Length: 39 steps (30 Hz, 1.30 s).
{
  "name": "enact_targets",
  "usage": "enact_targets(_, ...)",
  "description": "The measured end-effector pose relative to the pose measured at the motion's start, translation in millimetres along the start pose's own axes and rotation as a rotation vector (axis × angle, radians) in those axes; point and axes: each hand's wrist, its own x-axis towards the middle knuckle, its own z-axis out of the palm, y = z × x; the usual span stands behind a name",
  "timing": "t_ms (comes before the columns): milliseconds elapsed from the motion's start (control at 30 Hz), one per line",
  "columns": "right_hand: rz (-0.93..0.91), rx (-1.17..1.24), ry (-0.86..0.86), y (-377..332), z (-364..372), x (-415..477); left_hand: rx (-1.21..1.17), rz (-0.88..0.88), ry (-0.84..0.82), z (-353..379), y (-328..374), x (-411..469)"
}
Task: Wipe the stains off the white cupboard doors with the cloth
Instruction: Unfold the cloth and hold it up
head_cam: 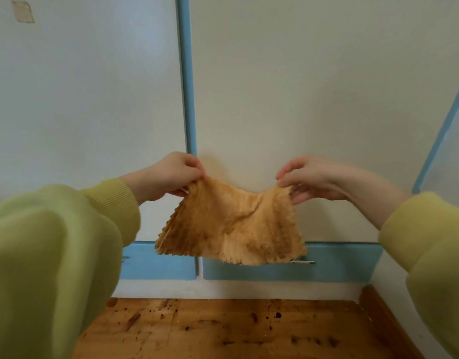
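The cloth (231,226) was orange-tan and soft, with little ridges running down it and a wavy, zigzag edge along the bottom. It had darker brown smudges in places, mostly low on the left side and near the bottom right. It hung in the air in front of the white cupboard doors (287,86), stretched between two hands, and it sagged a bit in the middle. The left hand (171,174) was closed, pinching the top left corner of the cloth between thumb and fingers. The right hand (313,178) pinched the top right corner with its fingertips, and its other fingers were loosely curled (that hand looked a little blurry). Both arms wore yellow-green sleeves (55,255). A blue strip (188,73) ran up between the two doors, and blue trim (339,265) ran along the bottom behind the cloth's lower edge. High on the left door was a small tan patch (23,11). Below was a wooden floor (223,330) with many dark spots.
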Motion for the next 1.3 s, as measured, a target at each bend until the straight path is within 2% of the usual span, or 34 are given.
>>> enact_targets(167, -0.023, 0.221, -0.106, -34.0, 36.4, -1.0, 0.086, 0.223, -0.033, 25.4, 39.6, -3.4)
enact_targets(233, -0.038, 0.272, -0.152, -41.9, 35.5, -1.7, 0.19, 0.305, -0.014, 23.4, 44.3, -3.3)
enact_targets(333, -0.036, 0.351, -0.205, -48.5, 26.9, -4.7, 0.22, 0.367, -0.029, 14.6, 45.7, -5.1)
enact_targets(433, -0.056, 0.314, -0.183, -51.5, 24.3, -4.6, 0.314, 0.456, 0.039, 13.0, 45.6, -1.8)
enact_targets(500, -0.108, 0.155, -0.132, -50.4, 22.2, -5.1, 0.292, 0.499, 0.058, 11.0, 45.6, 0.3)
enact_targets(567, -0.137, -0.153, -0.157, -44.7, 13.7, -7.3, 0.232, 0.493, 0.052, 3.1, 45.0, 0.1)
enact_targets(633, -0.064, -0.482, -0.244, -35.6, 4.4, -8.5, 0.139, 0.453, 0.053, -11.0, 41.8, -0.4)
enact_targets(667, -0.02, -0.568, -0.266, -30.1, 0.5, -7.8, 0.097, 0.43, 0.047, -18.3, 38.6, -0.1)
enact_targets(733, -0.034, -0.57, -0.234, -24.7, -5.5, -4.6, 0.089, 0.383, 0.006, -30.4, 30.8, 1.7)
enact_targets(800, -0.148, -0.568, -0.173, -29.6, -8.8, -2.8, 0.159, 0.323, -0.029, -34.8, 21.4, 4.2)
enact_targets(1000, -0.332, -0.405, -0.066, -50.9, -5.0, -1.2, 0.202, 0.247, 0.042, -43.0, 6.6, 10.2)
enact_targets(1233, -0.378, -0.459, 0.04, -59.0, -6.5, 6.7, 0.216, 0.275, 0.053, -49.6, 12.4, 11.7)
enact_targets(1300, -0.392, -0.375, 0.076, -61.6, -11.7, 7.4, 0.114, 0.286, 0.049, -53.4, 13.6, 12.7)
